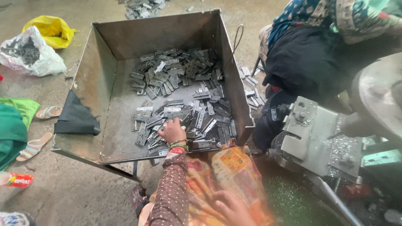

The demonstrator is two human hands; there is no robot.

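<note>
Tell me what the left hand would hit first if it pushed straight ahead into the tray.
The left hand already rests on the heap of flat metal hinge plates; straight ahead lie more of them, probably then the tray's far wall.

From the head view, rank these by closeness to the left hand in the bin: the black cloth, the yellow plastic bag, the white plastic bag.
From the left hand:
1. Black cloth, draped over the bin's left wall.
2. White plastic bag, on the floor, upper left.
3. Yellow plastic bag, just behind the white one.
</note>
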